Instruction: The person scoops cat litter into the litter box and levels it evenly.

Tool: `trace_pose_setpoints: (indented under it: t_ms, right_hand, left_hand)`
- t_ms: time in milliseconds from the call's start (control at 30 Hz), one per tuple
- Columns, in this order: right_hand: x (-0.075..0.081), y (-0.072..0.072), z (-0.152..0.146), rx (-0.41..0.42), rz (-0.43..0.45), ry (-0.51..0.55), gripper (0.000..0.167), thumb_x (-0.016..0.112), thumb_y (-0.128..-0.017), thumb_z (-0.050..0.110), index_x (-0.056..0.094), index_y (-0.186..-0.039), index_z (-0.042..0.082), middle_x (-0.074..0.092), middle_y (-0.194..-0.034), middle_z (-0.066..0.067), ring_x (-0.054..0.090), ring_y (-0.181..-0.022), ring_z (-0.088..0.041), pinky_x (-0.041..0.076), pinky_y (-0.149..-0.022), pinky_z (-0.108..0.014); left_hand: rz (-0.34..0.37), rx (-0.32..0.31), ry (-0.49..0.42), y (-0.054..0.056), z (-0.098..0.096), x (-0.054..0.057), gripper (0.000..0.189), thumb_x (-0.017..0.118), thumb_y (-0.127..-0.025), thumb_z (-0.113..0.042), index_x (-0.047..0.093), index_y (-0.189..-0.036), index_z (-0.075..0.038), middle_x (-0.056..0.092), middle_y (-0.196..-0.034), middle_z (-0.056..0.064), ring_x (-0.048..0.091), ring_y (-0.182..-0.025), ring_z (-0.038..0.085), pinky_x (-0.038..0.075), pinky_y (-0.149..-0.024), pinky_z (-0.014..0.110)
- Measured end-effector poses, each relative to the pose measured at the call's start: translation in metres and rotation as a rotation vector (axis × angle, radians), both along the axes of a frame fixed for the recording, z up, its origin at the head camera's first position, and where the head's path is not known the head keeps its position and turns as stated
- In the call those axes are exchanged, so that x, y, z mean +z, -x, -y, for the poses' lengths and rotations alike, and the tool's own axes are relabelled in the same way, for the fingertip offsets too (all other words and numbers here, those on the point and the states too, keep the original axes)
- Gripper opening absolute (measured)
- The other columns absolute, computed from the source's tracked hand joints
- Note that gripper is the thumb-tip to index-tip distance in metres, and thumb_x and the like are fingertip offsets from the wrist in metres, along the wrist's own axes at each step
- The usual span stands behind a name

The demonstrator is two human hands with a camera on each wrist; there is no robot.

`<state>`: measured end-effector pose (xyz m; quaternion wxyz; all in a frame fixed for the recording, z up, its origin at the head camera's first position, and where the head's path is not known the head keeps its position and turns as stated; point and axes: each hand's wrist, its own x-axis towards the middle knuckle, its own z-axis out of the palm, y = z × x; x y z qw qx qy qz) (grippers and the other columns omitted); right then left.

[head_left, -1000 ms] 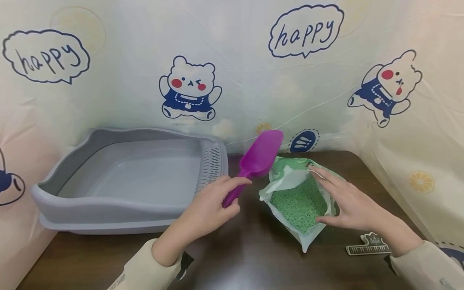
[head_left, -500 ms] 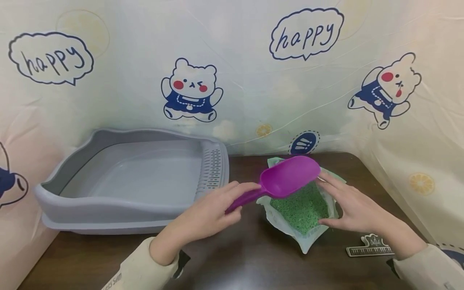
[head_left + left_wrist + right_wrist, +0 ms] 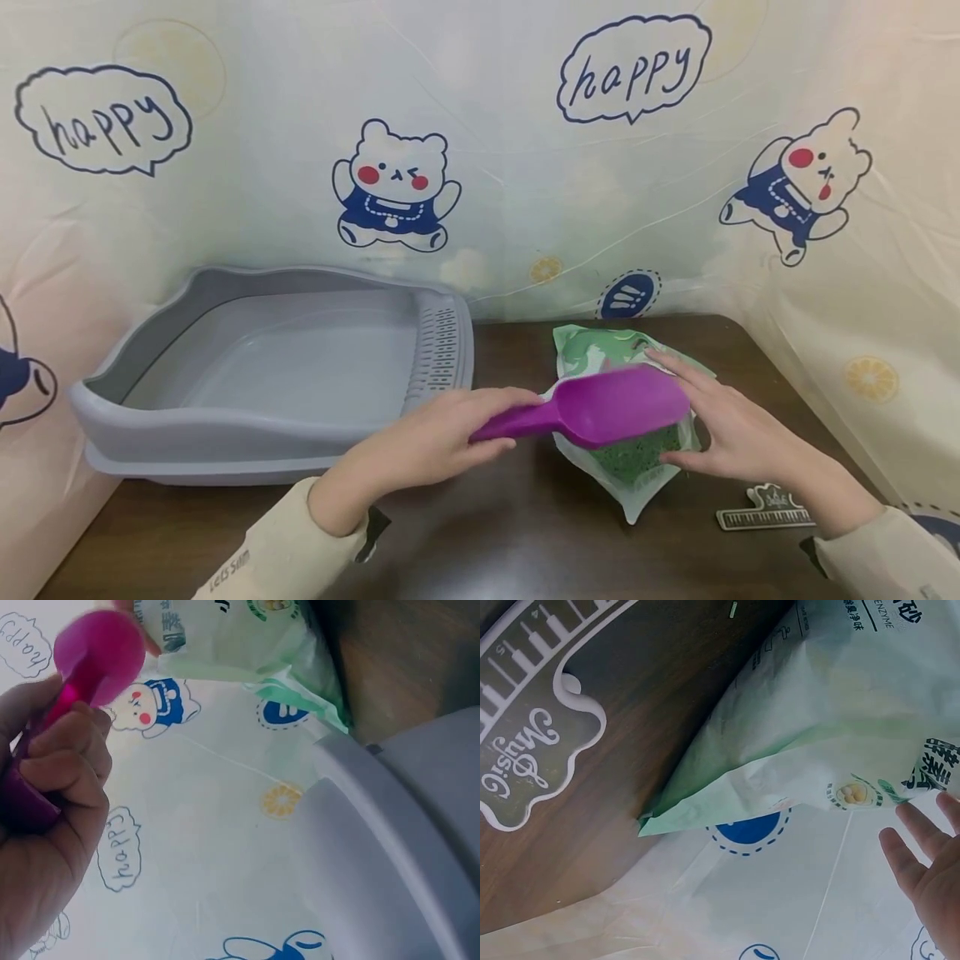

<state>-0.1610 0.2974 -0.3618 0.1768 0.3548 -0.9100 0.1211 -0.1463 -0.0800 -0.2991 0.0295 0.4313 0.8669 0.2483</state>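
My left hand (image 3: pixel 442 429) grips the handle of a purple scoop (image 3: pixel 622 404), its bowl hanging over the mouth of a green-and-white bag (image 3: pixel 600 342). Green granules (image 3: pixel 633 462) show in the bag below the scoop, partly hidden by it. In the left wrist view, fingers wrap round the scoop's handle (image 3: pixel 75 690). My right hand (image 3: pixel 738 429) is at the bag's right side, fingertips at the rim and thumb near the granules. The right wrist view shows its fingers (image 3: pixel 907 862) extended and spread along the bag's edge (image 3: pixel 780 772).
A large grey litter box (image 3: pixel 247 446) with a slotted ledge (image 3: pixel 437 350) stands on the left. A piano-key patterned clip (image 3: pixel 761 518) marked "Music" lies beside my right wrist. Behind the dark wooden table (image 3: pixel 480 533) hangs a printed sheet (image 3: pixel 510 167).
My left hand has swung the scoop rightward and down, from left of the bag to over its mouth, bowl turned more level. My right hand has stayed at the bag's rim.
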Motion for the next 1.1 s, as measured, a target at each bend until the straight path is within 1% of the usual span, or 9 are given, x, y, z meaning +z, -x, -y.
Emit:
trace_pose_setpoints:
  t_ms: [167,267,367,500,667,733,800,900,1100]
  right_hand:
    - [0.0,0.0,0.0,-0.009,-0.004,0.001,0.11,0.095,-0.055,0.034,0.044,-0.148,0.008,0.038,-0.158,-0.009,0.054,-0.127,-0.024,0.056,-0.085,-0.042]
    - [0.001,0.0,0.002,-0.012,0.004,-0.002,0.108,0.094,-0.056,0.033,0.044,-0.148,0.007,0.038,-0.158,-0.008,0.049,-0.134,-0.028,0.055,-0.09,-0.048]
    - [0.002,0.0,0.003,-0.015,0.014,-0.005,0.108,0.094,-0.058,0.033,0.042,-0.15,0.008,0.037,-0.158,-0.008,0.05,-0.133,-0.03,0.055,-0.089,-0.049]
    - [0.003,-0.001,0.002,-0.02,0.029,-0.013,0.107,0.093,-0.061,0.034,0.04,-0.15,0.007,0.037,-0.158,-0.009,0.053,-0.129,-0.031,0.055,-0.088,-0.05]
    - [0.001,-0.002,0.002,-0.032,0.041,-0.021,0.106,0.092,-0.064,0.036,0.039,-0.151,0.007,0.034,-0.16,-0.009,0.053,-0.13,-0.03,0.054,-0.09,-0.05]
    - [-0.001,-0.003,0.003,-0.036,0.049,-0.016,0.108,0.092,-0.063,0.036,0.038,-0.152,0.008,0.033,-0.16,-0.008,0.047,-0.136,-0.027,0.049,-0.103,-0.038]
    - [-0.002,-0.004,0.003,-0.031,0.06,-0.001,0.109,0.092,-0.063,0.035,0.036,-0.153,0.009,0.033,-0.16,-0.009,0.038,-0.143,-0.023,0.035,-0.113,-0.022]
    - [-0.005,-0.004,0.002,-0.008,0.08,0.035,0.11,0.093,-0.063,0.031,0.034,-0.153,0.009,0.031,-0.16,-0.011,0.027,-0.149,-0.019,0.01,-0.112,-0.005]
    - [-0.006,-0.005,0.002,0.018,0.082,0.062,0.106,0.091,-0.066,0.028,0.034,-0.153,0.007,0.029,-0.161,-0.014,0.026,-0.149,-0.02,0.01,-0.11,-0.003]
  left_hand:
    - [-0.009,-0.05,0.095,0.005,-0.003,-0.001,0.044,0.063,-0.098,-0.025,0.054,-0.14,-0.025,0.066,-0.13,-0.004,0.063,-0.098,0.009,0.052,-0.079,0.022]
    - [-0.001,-0.074,0.111,0.007,-0.005,-0.003,0.042,0.063,-0.098,-0.024,0.056,-0.139,-0.026,0.067,-0.126,-0.004,0.062,-0.095,0.008,0.051,-0.077,0.02]
    - [0.006,-0.087,0.111,0.009,-0.01,-0.005,0.039,0.063,-0.097,-0.022,0.059,-0.136,-0.025,0.069,-0.12,-0.004,0.061,-0.091,0.007,0.051,-0.077,0.019]
    - [0.004,-0.08,0.122,0.012,-0.019,-0.007,0.038,0.063,-0.096,-0.017,0.062,-0.133,-0.023,0.07,-0.106,-0.003,0.057,-0.082,0.007,0.049,-0.071,0.018]
    - [-0.07,-0.047,0.155,0.014,-0.03,-0.016,0.036,0.065,-0.093,-0.015,0.065,-0.129,-0.021,0.069,-0.097,-0.001,0.057,-0.076,0.008,0.048,-0.067,0.019]
    - [-0.095,-0.029,0.167,0.015,-0.032,-0.019,0.035,0.066,-0.092,-0.015,0.066,-0.127,-0.021,0.069,-0.097,-0.001,0.057,-0.075,0.009,0.048,-0.067,0.02]
    - [-0.112,-0.014,0.175,0.014,-0.034,-0.02,0.035,0.067,-0.092,-0.015,0.067,-0.126,-0.021,0.069,-0.096,-0.001,0.057,-0.075,0.009,0.048,-0.067,0.021]
    - [-0.124,0.007,0.178,0.013,-0.035,-0.022,0.035,0.067,-0.091,-0.014,0.068,-0.125,-0.022,0.069,-0.095,-0.001,0.058,-0.074,0.01,0.047,-0.065,0.022]
    - [-0.138,0.029,0.178,0.013,-0.039,-0.025,0.035,0.067,-0.091,-0.012,0.069,-0.124,-0.021,0.071,-0.098,0.0,0.059,-0.076,0.011,0.048,-0.065,0.021]
